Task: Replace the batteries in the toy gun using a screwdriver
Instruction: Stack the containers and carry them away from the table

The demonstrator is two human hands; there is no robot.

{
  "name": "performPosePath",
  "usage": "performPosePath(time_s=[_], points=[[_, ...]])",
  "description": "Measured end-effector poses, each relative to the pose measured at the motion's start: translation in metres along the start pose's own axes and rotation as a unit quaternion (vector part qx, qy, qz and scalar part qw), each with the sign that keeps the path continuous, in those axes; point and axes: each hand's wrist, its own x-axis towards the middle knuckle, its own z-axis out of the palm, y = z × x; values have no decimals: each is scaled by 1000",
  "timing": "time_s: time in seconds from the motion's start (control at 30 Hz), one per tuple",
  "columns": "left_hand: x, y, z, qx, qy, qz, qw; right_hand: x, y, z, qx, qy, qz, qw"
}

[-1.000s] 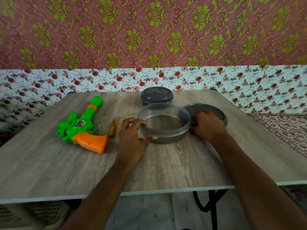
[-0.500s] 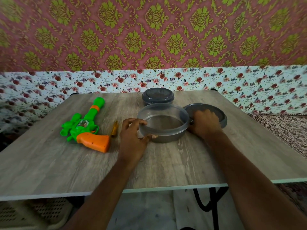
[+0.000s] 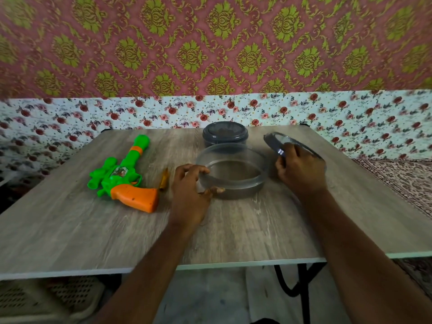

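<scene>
A green and orange toy gun [image 3: 124, 175] lies on the left half of the wooden table [image 3: 98, 232], barrel pointing away. A small yellow-handled screwdriver [image 3: 164, 180] lies just right of its grip. At the table's centre stands an open round clear container [image 3: 231, 174]. My left hand [image 3: 190, 195] grips its left rim. My right hand [image 3: 299, 171] holds the dark grey lid [image 3: 275, 142] tilted up off the table, to the container's right. I cannot tell what the container holds.
A second round dark container [image 3: 225, 134] with its lid on stands behind the open one. The table's back edge meets a floral wall. Black table legs [image 3: 301, 284] and a pale plastic crate [image 3: 46, 298] show below the front edge.
My right hand has lifted the grey lid from flat on the table to a tilted position in the air. My left hand stays on the container's rim.
</scene>
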Motion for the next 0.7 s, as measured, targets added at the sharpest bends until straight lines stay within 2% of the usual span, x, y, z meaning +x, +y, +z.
performPosePath(time_s=[0.13,0.4,0.57,0.7], points=[[2,-1,1,24,-5,17,1000,-2,1,-2,40,69,1,997],[4,-2,2,52,-26,40,998,5,-33,-12,120,177,-172,962],[4,-5,4,43,-31,7,999,1,-51,-10,163,141,-268,939],[3,0,3,41,-30,32,998,1,-59,-9,210,94,-280,932]])
